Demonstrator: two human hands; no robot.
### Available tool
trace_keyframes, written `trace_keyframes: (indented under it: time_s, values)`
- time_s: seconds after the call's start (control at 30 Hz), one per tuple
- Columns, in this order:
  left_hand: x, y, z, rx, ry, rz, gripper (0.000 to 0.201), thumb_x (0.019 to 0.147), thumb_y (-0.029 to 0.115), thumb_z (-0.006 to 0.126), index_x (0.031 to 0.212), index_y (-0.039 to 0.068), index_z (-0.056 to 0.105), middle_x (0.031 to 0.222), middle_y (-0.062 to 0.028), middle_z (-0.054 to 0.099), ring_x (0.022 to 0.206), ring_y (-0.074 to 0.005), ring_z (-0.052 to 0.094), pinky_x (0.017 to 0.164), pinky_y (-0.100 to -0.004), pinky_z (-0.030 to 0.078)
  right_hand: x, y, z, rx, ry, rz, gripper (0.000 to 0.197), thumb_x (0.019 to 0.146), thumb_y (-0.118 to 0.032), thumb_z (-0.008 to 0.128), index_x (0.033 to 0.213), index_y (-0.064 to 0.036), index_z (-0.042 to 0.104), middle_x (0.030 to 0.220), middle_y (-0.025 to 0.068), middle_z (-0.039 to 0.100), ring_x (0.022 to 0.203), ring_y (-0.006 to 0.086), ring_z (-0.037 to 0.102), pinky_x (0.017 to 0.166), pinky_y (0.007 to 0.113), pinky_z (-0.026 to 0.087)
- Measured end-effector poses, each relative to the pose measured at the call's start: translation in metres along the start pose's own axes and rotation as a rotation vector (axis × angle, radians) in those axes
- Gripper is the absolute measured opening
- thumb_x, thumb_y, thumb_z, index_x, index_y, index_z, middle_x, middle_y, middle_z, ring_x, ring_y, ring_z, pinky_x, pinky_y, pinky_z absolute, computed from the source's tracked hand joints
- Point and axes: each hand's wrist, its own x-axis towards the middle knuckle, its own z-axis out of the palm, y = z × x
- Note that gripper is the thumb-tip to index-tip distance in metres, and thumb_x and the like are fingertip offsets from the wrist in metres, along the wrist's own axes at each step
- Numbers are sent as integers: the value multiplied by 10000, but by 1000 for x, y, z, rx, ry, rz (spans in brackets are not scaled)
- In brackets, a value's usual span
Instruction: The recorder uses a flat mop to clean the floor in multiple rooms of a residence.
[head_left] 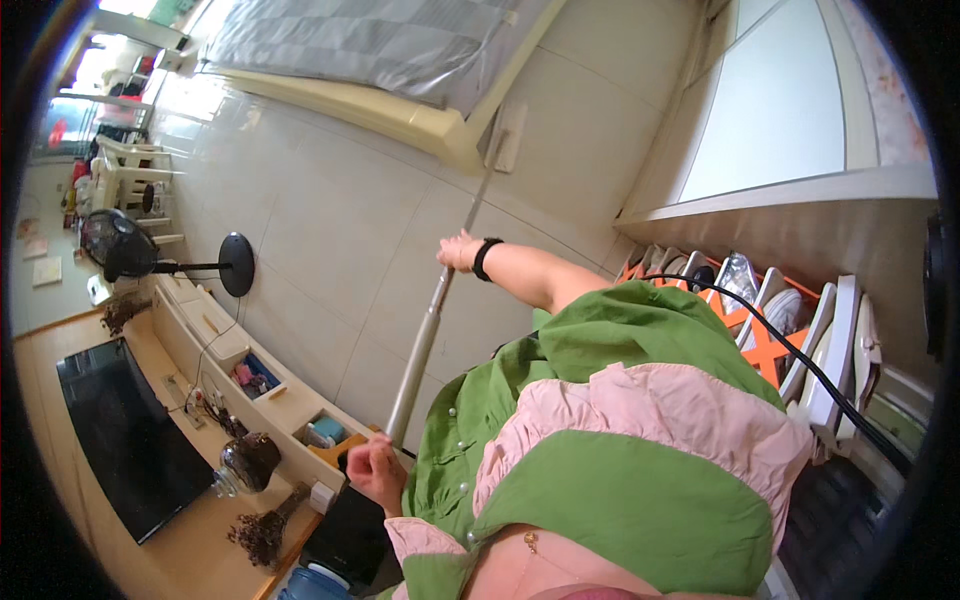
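Observation:
My right hand [459, 251], with a black band at the wrist, reaches forward and wraps round the thin part of a silver mop pole [425, 335]. My left hand [375, 470] is closed at the pole's upper end, low at the left of my body. The pole slants away to a pale flat mop head [509, 138], which lies on the tiled floor right beside the corner of a cream bed frame [450, 135]. Part of the mop head's near joint blends with the bed's edge.
A plastic-covered mattress [370, 45] lies on the bed. At left stand a black fan [237, 264] and a long cabinet [200, 320] with a dark television [135, 440] and a glass jar [249, 458]. At right, a shoe rack [765, 340] stands near a white-panelled door [770, 110].

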Motion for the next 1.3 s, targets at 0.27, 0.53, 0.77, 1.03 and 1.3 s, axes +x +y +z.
trace_keyframes:
  time_s: [0.27,0.53,0.77,1.03,1.3]
  values:
    - [117,10,138,97,117,7,134,795,73,461,673,22,437,536,-38,423,441,-89,356,549,-233,381,-10,127,-45,261,418,153,141,745,-156,422,838,-127,524,924,79,509,967,229,449,884,437,304]
    - [178,82,129,-254,-30,-94,298,858,147,302,573,126,219,412,53,156,362,-47,154,490,-223,271,-86,105,-48,457,528,110,79,671,-143,476,744,-137,505,767,57,522,805,246,494,767,406,344]
    - [193,87,95,2,61,-6,262,862,179,323,610,107,335,404,53,149,379,-57,161,540,-239,284,-52,87,-74,442,486,33,100,655,-150,525,754,-149,528,764,74,520,744,250,509,688,367,377]
    - [243,91,120,-24,326,65,194,824,114,304,631,98,290,435,34,151,382,-62,196,530,-235,281,49,111,-146,349,394,-175,115,625,-94,544,728,-144,553,726,65,538,765,243,528,653,377,394]
    - [359,41,209,151,-264,257,90,678,24,475,690,4,389,496,-53,393,495,-172,384,594,-337,370,100,273,-220,49,475,20,147,593,-100,516,707,-193,515,738,18,502,779,197,504,666,334,380]
